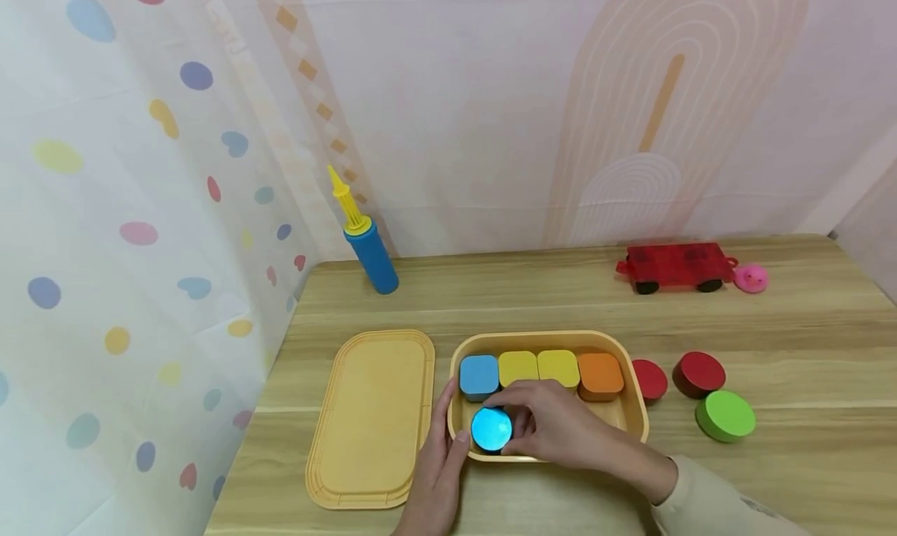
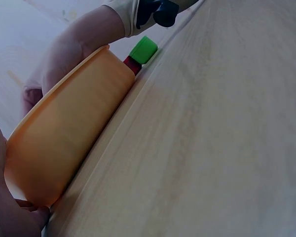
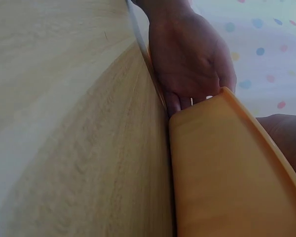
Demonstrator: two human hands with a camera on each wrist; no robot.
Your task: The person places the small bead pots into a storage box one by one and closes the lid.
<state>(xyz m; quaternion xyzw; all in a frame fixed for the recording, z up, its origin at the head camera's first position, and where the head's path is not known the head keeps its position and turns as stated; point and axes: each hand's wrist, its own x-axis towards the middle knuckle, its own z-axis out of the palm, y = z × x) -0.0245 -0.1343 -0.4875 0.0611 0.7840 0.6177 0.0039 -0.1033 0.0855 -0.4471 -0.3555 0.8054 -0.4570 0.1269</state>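
Note:
A pale orange rectangular box (image 1: 546, 341) sits on the table. My left hand (image 1: 440, 466) holds its near left corner, thumb by the rim and fingers along the left wall. Over the near side reaches my right hand (image 1: 561, 427), which pinches a shiny blue round block (image 1: 492, 429) in the box's near left part. Along the far wall inside stand a blue square block (image 1: 480, 376), two yellow square blocks (image 1: 518, 368) and an orange square block (image 1: 600, 376). My right hand hides part of the box floor. In the right wrist view the box wall (image 3: 227, 173) hides the block.
Left of the box lies a matching flat lid (image 1: 374, 411). To the right are two red round blocks (image 1: 699, 374) and a green one (image 1: 726, 416). Farther back stand a blue and yellow pump (image 1: 371, 255), a red toy cart (image 1: 678, 263) and a pink toy duck (image 1: 752, 279).

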